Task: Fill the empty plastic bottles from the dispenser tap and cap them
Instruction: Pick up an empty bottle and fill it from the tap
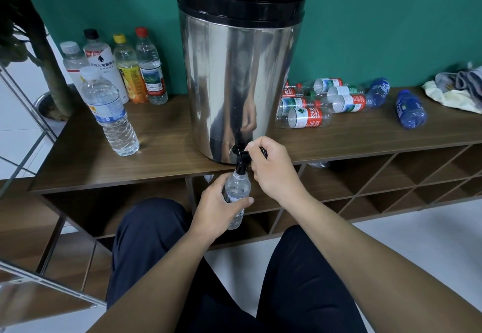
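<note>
Filling step in hand, I judge. The landmark is the steel dispenser (pixel 241 71) on the wooden shelf (pixel 161 150). Going left to right:

Left of the dispenser: five capped bottles (pixel 114 79) standing upright. They look full, so probably done.

At the dispenser's base, front: the tap (pixel 241 156) overhangs the shelf edge. I have the clear bottle (pixel 236 191) below it, mouth right up against the spout.

My left hand (pixel 216 211) grips the bottle body, fingers and thumb curled round it, forearm coming up from lower left.

My right hand (pixel 273 168) is just right of the tap, fingers curled round its black lever, wrist bent down, forearm coming up from lower right.

Doing it well: keep the bottle upright and its mouth centred under the spout, hold the body lightly so it doesn't squeeze, watch the level, release the lever before the neck fills. I can't tell the flow or the water level from here.

Right of the dispenser: a pile of empty bottles (pixel 323 103) lying on their sides, with two blue bottles (pixel 409 109) further out and a cloth (pixel 453 90) beyond them.
</note>
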